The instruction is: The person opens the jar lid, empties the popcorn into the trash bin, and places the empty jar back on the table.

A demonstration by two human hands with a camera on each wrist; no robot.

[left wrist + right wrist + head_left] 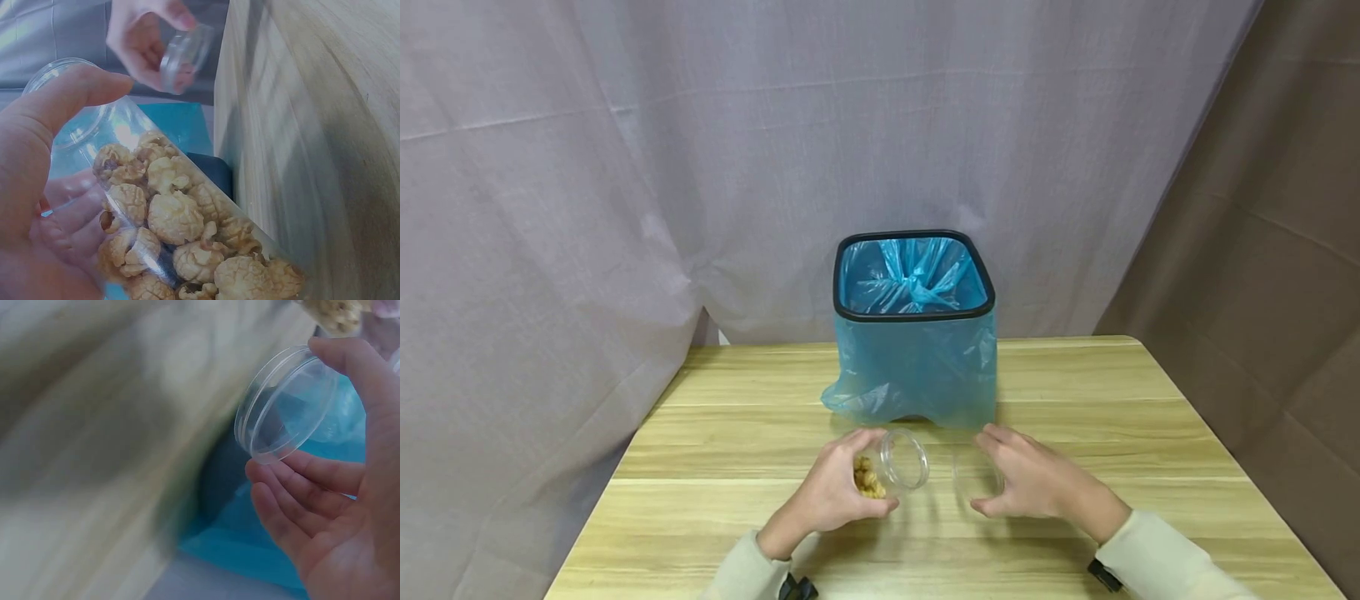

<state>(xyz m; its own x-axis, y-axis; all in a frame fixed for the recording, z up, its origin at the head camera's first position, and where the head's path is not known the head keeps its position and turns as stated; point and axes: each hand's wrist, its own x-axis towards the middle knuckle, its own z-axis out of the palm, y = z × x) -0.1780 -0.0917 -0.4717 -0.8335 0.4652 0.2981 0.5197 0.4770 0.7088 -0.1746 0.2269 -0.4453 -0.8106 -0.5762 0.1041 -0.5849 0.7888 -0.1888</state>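
My left hand (835,487) grips a clear plastic jar (904,486) lying tilted on its side, its round open mouth turned toward the right. Caramel-coloured popcorn (175,217) sits in the lower part of the jar, seen large in the left wrist view. Across from it, my right hand (1037,479) pinches a clear round lid (287,403) by its edge, thumb on one side and fingertips on the other. A gap separates the lid from the jar mouth, and both are held above the wooden table (715,450).
Behind the hands stands a square bin (917,371) with a black rim, lined with a blue plastic bag (919,283) that is bunched into a knot inside. Grey cloth (760,167) hangs behind the table, and brown cloth (1285,275) hangs at the right.
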